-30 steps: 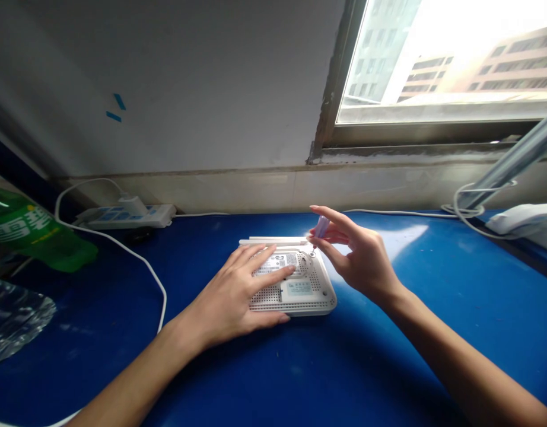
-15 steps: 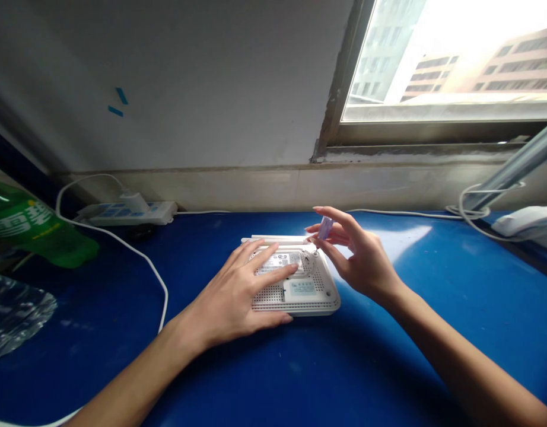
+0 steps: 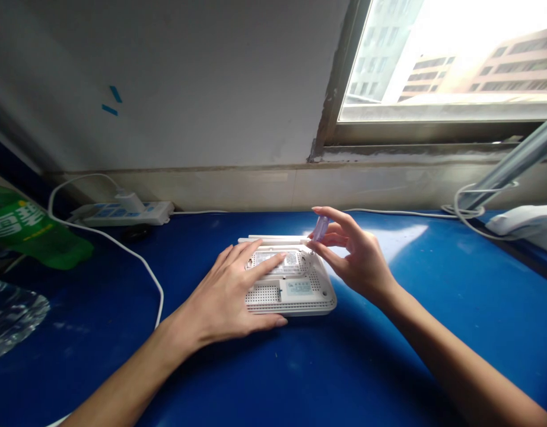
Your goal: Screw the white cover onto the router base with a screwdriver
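Observation:
A white Wi-Fi router (image 3: 302, 289) lies underside up on the blue table, showing vent holes and printed labels. My left hand (image 3: 231, 290) grips its left side, with the thumb along the front edge and the fingers spread over the top. In my right hand (image 3: 358, 252) a small screwdriver (image 3: 320, 228) with a translucent purple handle is pinched between thumb and fingers. It stands nearly upright, tilted a little, over the router's far right corner. Its tip is too small to make out against the white casing. White antennas (image 3: 273, 239) lie along the far edge.
At the back left are a power strip (image 3: 155, 214) with a white plug and a cable (image 3: 140, 261) running forward. A green bottle (image 3: 37, 231) and a clear plastic bottle (image 3: 15, 314) lie at the left. A metal pole (image 3: 505, 166) wound with cable stands at the right.
The purple handle has turned and tilted slightly between my right fingers. My left index finger has shifted left and back across the label. The whole view has drifted slightly.

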Demonstrator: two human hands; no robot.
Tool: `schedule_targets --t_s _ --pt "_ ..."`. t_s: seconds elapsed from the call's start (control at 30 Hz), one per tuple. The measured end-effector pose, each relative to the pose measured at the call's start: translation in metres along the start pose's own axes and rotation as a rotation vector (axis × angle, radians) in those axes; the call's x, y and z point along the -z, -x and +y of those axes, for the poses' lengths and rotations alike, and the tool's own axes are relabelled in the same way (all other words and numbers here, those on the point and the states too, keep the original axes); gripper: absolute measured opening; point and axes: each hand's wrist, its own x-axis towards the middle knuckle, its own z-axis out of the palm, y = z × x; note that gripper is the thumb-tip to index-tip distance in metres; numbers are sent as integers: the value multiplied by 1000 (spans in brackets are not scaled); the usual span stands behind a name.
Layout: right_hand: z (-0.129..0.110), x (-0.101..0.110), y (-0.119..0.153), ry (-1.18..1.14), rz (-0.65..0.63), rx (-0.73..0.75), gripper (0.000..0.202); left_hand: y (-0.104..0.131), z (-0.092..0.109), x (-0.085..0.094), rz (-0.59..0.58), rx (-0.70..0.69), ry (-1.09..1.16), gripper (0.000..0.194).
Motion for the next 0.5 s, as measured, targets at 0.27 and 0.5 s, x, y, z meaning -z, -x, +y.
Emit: schedule_targets --t_s 0.27,0.5 --pt "-16 7 -8 -306 166 -122 60 -1 -8 5 45 -57 64 106" --pt "-10 31 -21 -688 344 -362 72 0 -22 6 201 -316 -49 91"
